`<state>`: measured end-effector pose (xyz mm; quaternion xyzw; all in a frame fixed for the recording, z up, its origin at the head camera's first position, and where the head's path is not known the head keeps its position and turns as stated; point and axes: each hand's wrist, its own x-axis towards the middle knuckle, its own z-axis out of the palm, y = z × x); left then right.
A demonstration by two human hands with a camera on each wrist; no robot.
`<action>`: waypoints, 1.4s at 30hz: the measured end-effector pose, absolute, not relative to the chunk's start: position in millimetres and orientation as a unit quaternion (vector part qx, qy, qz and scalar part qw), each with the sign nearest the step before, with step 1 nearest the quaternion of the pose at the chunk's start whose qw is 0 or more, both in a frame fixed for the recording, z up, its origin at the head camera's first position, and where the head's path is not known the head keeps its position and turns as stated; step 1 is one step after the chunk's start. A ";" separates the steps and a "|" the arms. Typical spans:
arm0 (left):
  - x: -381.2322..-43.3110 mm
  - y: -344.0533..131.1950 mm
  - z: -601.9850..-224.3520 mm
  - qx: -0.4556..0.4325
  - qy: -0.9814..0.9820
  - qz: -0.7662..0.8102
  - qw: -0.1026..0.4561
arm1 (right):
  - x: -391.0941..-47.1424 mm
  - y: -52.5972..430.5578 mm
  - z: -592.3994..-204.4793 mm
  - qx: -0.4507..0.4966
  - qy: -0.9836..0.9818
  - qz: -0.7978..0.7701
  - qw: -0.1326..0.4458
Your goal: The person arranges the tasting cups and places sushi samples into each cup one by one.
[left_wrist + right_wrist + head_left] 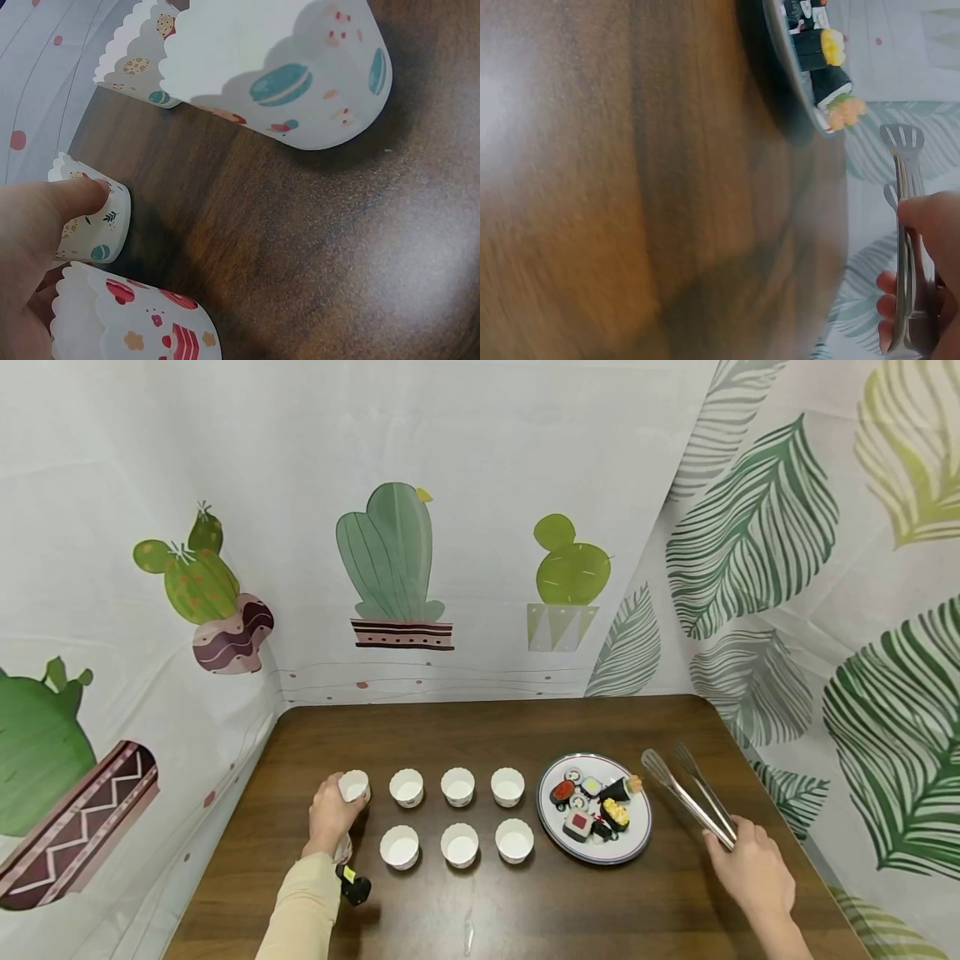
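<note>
At the far left of the two rows of white paper baking cups, my left hand [330,814] grips the back-row cup [355,787]. In the left wrist view the thumb [86,196] lies against that printed cup [101,229]; the other fingers are mostly hidden. A front-row cup [343,849] is partly covered by this hand. Off to the right, my right hand [753,872] holds metal tongs [693,802], their arms spread apart with nothing between the tips. Left of the tongs is a plate [551,831] bearing several sushi pieces, among them one with yellow topping [615,814].
Several more baking cups, such as this one [457,787], stand upright in the two rows between left hand and plate. The wooden table [420,918] meets a patterned cloth [480,527] at its back and sides.
</note>
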<state>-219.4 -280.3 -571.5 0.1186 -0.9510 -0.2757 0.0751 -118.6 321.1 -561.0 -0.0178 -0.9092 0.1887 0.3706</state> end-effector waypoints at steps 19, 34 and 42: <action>-220.9 -280.5 -573.1 0.119 -0.951 -0.276 0.079 | -98.2 313.3 -517.6 -0.011 -0.970 0.157 0.186; -220.7 -280.6 -572.3 0.117 -0.950 -0.279 0.075 | -83.5 307.5 -505.6 0.028 -0.984 0.122 0.130; -221.0 -280.6 -573.6 0.120 -0.949 -0.279 0.083 | -81.2 303.9 -502.3 0.022 -0.992 0.106 0.065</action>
